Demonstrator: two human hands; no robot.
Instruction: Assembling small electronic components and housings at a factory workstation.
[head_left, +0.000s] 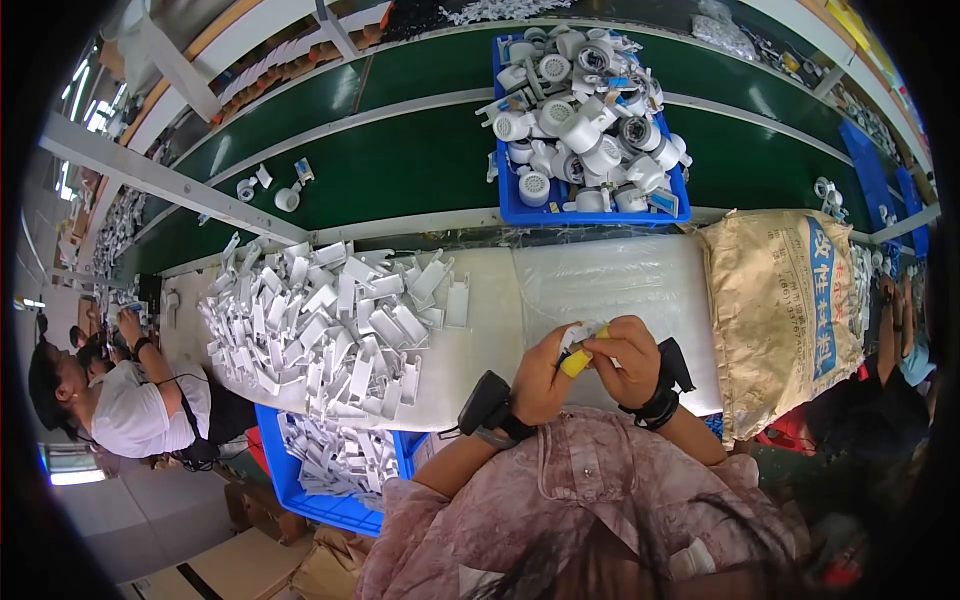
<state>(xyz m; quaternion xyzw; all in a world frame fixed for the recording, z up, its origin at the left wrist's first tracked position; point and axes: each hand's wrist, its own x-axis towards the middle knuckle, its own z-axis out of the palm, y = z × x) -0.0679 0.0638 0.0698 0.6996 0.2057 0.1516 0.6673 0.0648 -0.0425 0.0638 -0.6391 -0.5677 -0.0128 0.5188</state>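
Close in front of my chest, both hands meet over the pale work surface. My left hand (pixel 540 382) is closed around a small white plastic part (pixel 572 338), mostly covered by the fingers. Fingers bent and pinched, my right hand (pixel 630 362) grips a small yellow piece (pixel 575 363) against that part. Whether the yellow piece is a tool handle or a finger wrap, I cannot make out. To the left of my hands lies a heap of white plastic channel-shaped parts (pixel 345 310). Each wrist carries a black strapped device.
A blue crate (pixel 512 213) of white round-headed assemblies stands beyond the bench on a green conveyor (pixel 420 140). To the right lies a brown paper sack (pixel 745 330). Another blue bin (pixel 290 490) holds more white parts below the heap. A co-worker (pixel 140 410) sits at the left.
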